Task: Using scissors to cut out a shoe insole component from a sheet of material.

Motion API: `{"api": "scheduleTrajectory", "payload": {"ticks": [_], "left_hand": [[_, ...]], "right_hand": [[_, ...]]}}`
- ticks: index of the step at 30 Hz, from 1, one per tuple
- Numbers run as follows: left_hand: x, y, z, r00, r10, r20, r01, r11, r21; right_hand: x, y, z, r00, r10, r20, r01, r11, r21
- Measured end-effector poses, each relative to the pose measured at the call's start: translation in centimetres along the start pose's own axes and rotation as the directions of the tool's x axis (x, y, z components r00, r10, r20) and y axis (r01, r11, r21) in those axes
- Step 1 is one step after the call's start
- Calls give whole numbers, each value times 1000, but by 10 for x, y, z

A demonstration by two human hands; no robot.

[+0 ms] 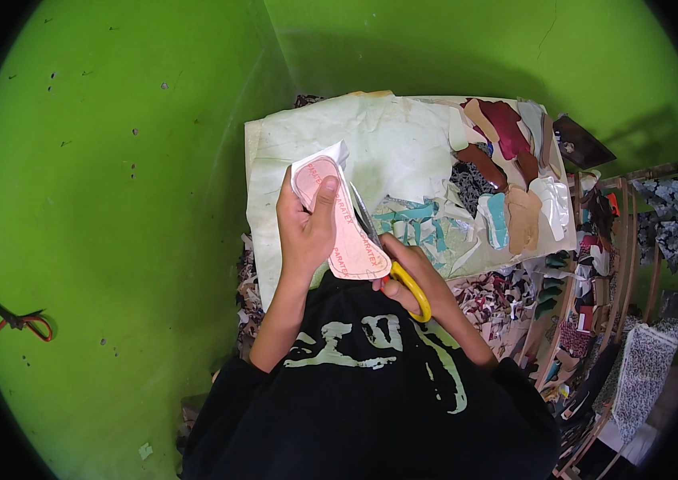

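Left hand (304, 232): closed on the pink sole (347, 236), thumb on top, other fingers largely hidden behind.
Right hand (417, 272): fingers curled round the yellow-handled scissors (413, 286); blade gap cannot be told.
Sole: raised before the black shirt (339, 384), near the table (275, 152); blades along its right side.
Cutting: best to follow the outline closely, turning the sole, left thumb clear.
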State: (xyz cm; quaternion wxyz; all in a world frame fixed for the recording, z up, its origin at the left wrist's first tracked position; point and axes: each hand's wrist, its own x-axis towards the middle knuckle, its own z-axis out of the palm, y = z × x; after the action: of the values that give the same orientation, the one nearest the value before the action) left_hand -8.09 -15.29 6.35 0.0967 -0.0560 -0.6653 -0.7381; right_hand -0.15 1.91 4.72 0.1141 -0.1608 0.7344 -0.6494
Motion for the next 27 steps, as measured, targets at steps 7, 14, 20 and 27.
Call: {"api": "scheduleTrajectory", "payload": {"ticks": [7,14,20,27], "left_hand": [[-5,0,7,1000,30,-6,-30,999,-26],[-11,-10,11,985,106,-135,-111,993,-34],[-12,-7,18,982,73,-175,-84,995,-58],[-20,-10,17,986,23,-167,-45,991,-128]], "right_hand": [[7,-14,7,999,37,-22,-37,999,-6],[8,-17,9,996,81,-34,-84,989,-120],[10,-23,9,999,19,-42,-25,991,-133],[5,-19,6,997,75,10,-74,990,-120]]}}
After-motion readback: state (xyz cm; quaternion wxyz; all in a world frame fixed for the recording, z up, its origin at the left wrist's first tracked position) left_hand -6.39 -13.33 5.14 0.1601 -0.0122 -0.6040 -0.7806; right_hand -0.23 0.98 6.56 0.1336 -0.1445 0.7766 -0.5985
